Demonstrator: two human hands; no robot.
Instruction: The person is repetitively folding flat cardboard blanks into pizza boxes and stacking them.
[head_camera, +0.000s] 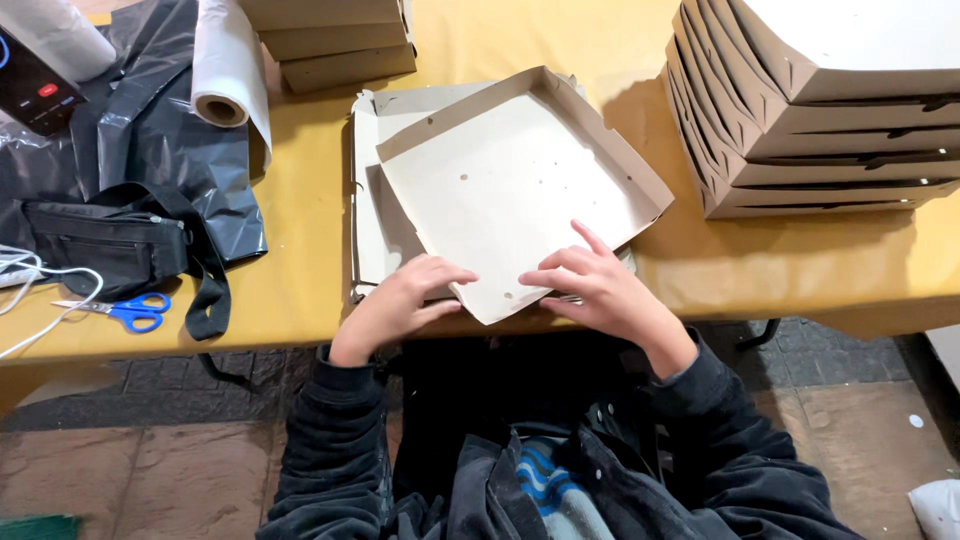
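Both my hands on the near corner of a half-folded box.

My left hand (400, 300) curls its fingers over the box (510, 190) edge, and my right hand (600, 285) lies flat on it, fingers spread, not clamped. The box sits tilted on flat blanks (365, 180) at the counter (300, 270) edge. A stack of folded boxes (830, 110) stands to the right; scissors (125, 312), a black pouch (110, 245) and a plastic roll (225, 75) lie left.
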